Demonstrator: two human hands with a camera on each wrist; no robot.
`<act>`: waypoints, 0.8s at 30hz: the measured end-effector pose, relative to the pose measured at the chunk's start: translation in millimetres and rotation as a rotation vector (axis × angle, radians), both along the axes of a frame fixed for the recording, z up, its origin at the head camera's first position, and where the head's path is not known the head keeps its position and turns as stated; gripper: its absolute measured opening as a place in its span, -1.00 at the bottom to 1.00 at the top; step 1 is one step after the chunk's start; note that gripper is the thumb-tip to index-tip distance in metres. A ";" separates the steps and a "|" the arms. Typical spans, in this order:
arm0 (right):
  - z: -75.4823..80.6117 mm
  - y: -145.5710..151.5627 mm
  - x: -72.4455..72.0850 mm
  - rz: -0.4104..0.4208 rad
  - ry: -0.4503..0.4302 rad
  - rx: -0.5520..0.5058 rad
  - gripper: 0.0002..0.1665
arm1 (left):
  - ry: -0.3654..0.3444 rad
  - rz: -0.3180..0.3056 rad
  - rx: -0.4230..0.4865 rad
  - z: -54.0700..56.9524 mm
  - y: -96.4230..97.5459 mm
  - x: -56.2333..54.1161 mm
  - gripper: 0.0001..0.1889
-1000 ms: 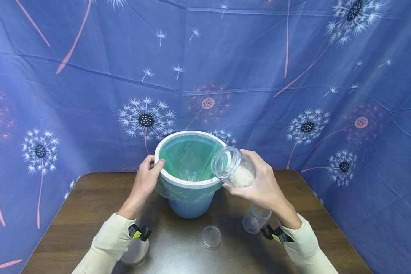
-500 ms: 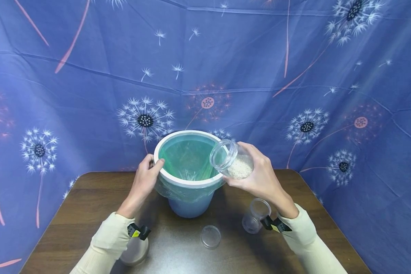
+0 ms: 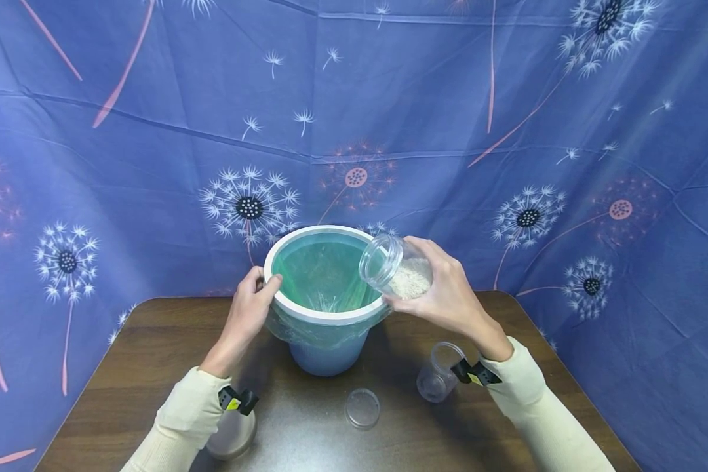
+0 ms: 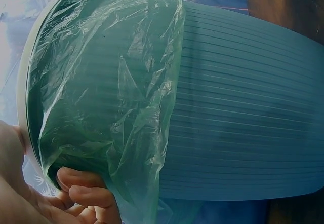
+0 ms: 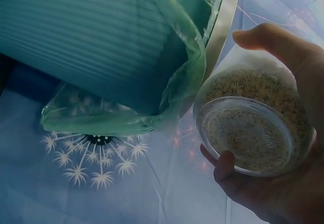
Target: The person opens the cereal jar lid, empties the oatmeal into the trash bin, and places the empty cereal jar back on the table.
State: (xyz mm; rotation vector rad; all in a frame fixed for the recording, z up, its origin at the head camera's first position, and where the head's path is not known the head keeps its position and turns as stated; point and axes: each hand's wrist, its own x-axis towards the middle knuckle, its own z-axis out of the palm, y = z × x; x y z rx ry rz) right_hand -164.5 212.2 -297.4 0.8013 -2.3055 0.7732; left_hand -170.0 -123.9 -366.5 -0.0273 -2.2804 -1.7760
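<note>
A blue ribbed trash can point(image 3: 324, 357) with a white rim stands at the table's middle, lined with a thin green trash bag point(image 4: 116, 82) folded over its outside. My left hand point(image 3: 250, 305) grips the rim at the left, thumb on top and fingers curled beneath, against the bag. In my right hand point(image 3: 451, 295) is a clear jar point(image 5: 248, 127), tilted with its open mouth toward the can and overlapping the right of the rim in the head view. Pale flakes or grains point(image 3: 412, 278) lie in the jar's lower part; the right wrist view shows them through its base.
A second clear jar point(image 3: 435, 383) stands on the wooden table point(image 3: 136, 367), below my right forearm. One clear round lid point(image 3: 362, 408) lies in front of the can. A round pale lid point(image 3: 234, 436) sits beside my left sleeve. Blue dandelion-print cloth point(image 3: 354, 98) hangs behind.
My right hand has raised the jar slightly and moved it a little left, so its mouth reaches farther over the rim. The left hand keeps its grip in place.
</note>
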 end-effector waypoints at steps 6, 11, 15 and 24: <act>3.1 0.8 -6.1 -0.008 -0.024 0.033 0.19 | 0.006 0.001 0.002 -0.7 -0.8 -0.4 -0.78; 5.7 0.4 -9.0 -0.027 -0.005 0.076 0.15 | 0.011 -0.008 0.006 -0.8 -0.3 -1.7 -0.78; 7.2 -1.3 -11.7 -0.030 0.027 0.104 0.13 | 0.012 -0.009 0.009 -0.9 0.2 -2.1 -0.78; 10.3 -5.5 -17.5 -0.017 0.056 0.156 0.11 | 0.017 -0.005 0.000 -1.4 -0.8 -2.1 -0.79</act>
